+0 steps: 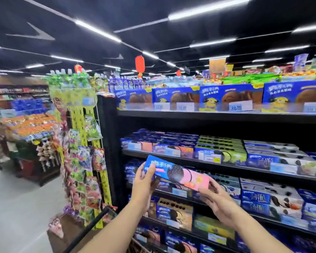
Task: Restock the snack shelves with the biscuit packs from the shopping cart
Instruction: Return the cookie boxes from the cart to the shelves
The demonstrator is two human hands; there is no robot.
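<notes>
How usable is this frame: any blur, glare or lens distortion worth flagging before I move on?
Head view: the wide lens bows the shelf edge; the ceiling light strips blow out to white. Head view: the hanging snack rack and left aisle display are smeared by blur. Head view: the biscuit pack between left hand and right hand is sharper, its print legible.

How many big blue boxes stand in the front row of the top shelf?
4 in a row, from the left: first box, second box, third box, and fourth box, cut by the frame edge. Others may hide behind.
</notes>
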